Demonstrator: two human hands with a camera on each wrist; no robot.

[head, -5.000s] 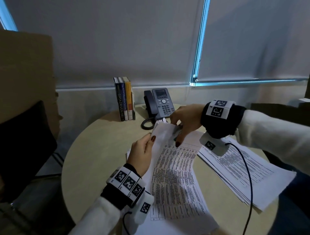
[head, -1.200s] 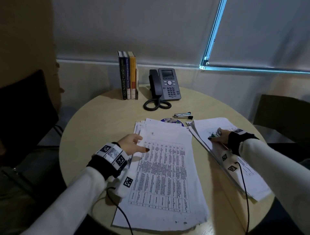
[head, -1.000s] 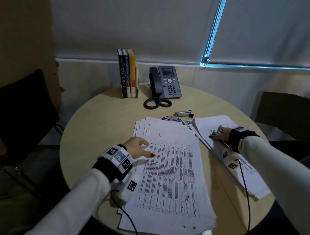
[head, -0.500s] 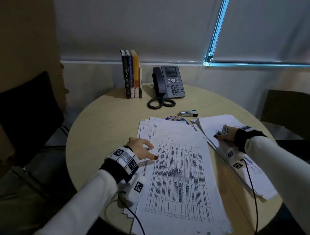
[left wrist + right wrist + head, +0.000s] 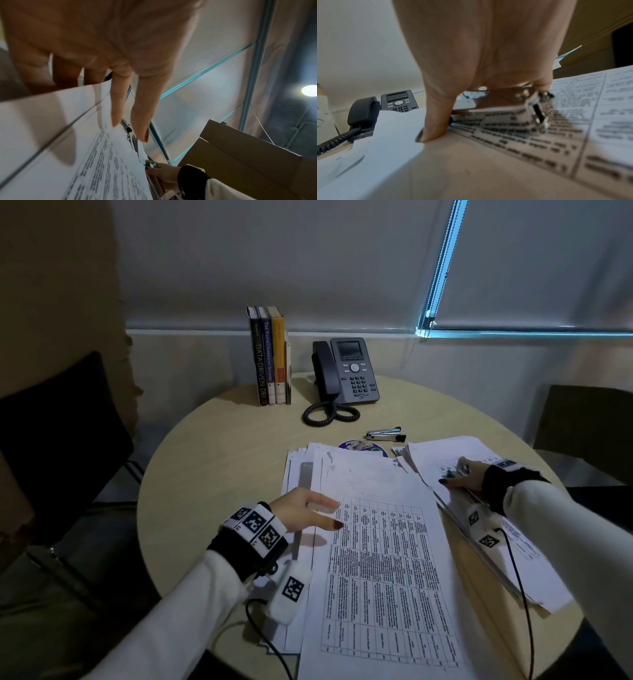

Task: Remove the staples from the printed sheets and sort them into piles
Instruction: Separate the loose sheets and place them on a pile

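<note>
Head view, left hand: the left hand (image 5: 301, 510) hovered with straight, relaxed fingers over the left margin of the centre pile (image 5: 373, 559), its grip empty, likely poised to steady or lift the top sheet.
Right wrist view, right hand: the right hand (image 5: 464, 477) lay on the right pile (image 5: 507, 529), fingers curled round a metal staple remover (image 5: 534, 108), thumb flat on the paper; keeping the tool in its grip probably saved picking it up again.
Printed sheets: two piles on the round table (image 5: 212, 467), the centre one under the left grip, the other under the right grip, their near edges almost touching between the hands.
Edges: both piles overhung or reached the table's near rim, so a careless push could slide sheets off.
Open room: bare table lay left of the left grip; beyond both grips sat a stapler (image 5: 385, 434), a round disc (image 5: 363, 446), a desk phone (image 5: 346, 373) and upright books (image 5: 269, 354).
</note>
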